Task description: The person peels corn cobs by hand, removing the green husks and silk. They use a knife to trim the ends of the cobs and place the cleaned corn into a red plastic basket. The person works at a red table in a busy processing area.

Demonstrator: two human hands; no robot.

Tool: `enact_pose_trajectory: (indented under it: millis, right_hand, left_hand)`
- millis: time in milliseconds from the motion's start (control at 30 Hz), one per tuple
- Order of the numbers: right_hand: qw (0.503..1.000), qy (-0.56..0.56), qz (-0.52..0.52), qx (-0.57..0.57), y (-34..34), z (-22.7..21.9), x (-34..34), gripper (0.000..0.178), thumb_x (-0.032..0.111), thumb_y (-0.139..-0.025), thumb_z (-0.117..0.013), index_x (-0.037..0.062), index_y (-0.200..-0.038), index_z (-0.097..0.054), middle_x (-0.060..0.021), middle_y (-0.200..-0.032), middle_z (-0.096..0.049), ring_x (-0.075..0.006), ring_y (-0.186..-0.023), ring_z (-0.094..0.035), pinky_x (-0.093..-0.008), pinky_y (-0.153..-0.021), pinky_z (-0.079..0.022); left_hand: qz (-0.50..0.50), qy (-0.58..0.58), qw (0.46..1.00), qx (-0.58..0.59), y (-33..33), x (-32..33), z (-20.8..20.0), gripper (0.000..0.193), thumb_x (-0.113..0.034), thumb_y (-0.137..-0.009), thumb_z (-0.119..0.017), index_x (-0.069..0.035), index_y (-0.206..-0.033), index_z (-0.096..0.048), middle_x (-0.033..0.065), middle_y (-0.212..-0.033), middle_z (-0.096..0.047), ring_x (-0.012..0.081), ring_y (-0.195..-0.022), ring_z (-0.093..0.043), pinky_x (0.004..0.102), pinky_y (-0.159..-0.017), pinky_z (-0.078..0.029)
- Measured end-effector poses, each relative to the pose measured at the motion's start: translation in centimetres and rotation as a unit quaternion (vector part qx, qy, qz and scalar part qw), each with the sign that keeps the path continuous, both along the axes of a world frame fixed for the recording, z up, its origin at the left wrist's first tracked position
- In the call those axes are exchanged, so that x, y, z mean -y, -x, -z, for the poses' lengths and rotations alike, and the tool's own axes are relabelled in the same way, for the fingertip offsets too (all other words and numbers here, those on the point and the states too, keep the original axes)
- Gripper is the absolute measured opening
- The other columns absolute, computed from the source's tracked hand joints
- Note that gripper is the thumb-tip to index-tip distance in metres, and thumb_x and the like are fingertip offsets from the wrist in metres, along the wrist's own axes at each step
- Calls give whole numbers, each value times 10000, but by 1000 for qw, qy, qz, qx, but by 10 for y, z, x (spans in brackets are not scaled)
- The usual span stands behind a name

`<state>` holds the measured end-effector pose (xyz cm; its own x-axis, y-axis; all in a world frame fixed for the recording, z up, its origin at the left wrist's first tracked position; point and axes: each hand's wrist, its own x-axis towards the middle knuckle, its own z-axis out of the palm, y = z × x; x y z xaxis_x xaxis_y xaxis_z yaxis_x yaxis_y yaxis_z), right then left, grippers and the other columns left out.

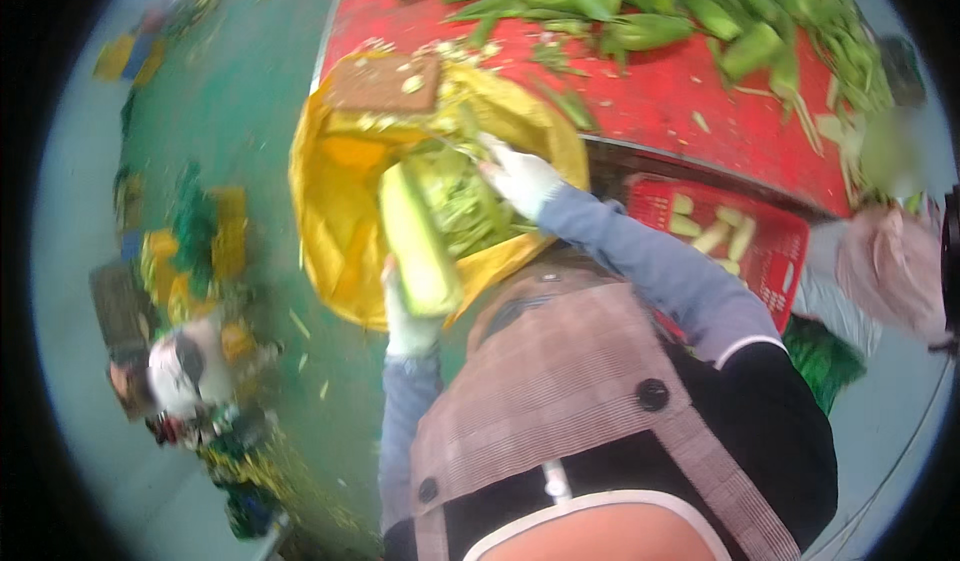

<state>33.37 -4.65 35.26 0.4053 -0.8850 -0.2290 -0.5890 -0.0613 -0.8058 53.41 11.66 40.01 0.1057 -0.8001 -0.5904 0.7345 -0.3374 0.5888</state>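
Note:
My left hand [408,313], in a white glove, grips the lower end of a thick pale-green vegetable stalk [418,241], its cut end toward me. The stalk slants over an open yellow bag [340,261] that holds green peelings [465,201]. Beyond the stalk's upper right side, my right hand [522,176], also gloved in white, is closed around a thin blade, seemingly a knife [450,142]. Blur and the fingers hide most of its handle. The blade is close to the stalk's far end; whether they touch I cannot tell.
A brown block [385,83] lies at the bag's far rim, against the red table [650,101]. Leafy green stalks [620,6] are heaped on the table. To my right, a red basket [790,251] holds pale pieces. Someone in white [190,361] is at the left, near yellow crates.

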Motion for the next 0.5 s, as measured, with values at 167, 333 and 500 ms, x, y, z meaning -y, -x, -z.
enact_pose_trajectory:
  millis: [167, 333, 500]
  right_hand:
    - [964, 144, -186, 122, 0, -45, -67, 591, 378, -979, -508, 110, -1484, -359, -218, -975, -682, -365, -789, -680, -423, -681, -551]
    - [952, 132, -273, 29, -3, -62, -66, 613, 385, -978, -487, 124, -1507, -321, -192, -1001, -680, -356, -721, -666, -433, -632, -541]
    - [953, 124, -270, -60, -12, -64, -54, 610, 388, -982, -469, 153, -1519, -301, -175, -977, -680, -350, -689, -659, -441, -620, -536]
  left_hand:
    - [-33, 47, 982, -178, 1, 33, 9, 672, -483, -909, -499, -33, -1401, -418, 154, -1297, -561, 311, -1185, -555, 449, -1015, -447]
    - [-76, 48, 978, -187, 5, 35, 32, 689, -537, -910, -511, -78, -1417, -426, 160, -1307, -553, 303, -1182, -539, 450, -1039, -420]
    - [-59, 27, 992, -104, 14, 44, 27, 640, -530, -919, -530, -116, -1402, -456, 124, -1321, -555, 281, -1187, -544, 439, -1002, -447]
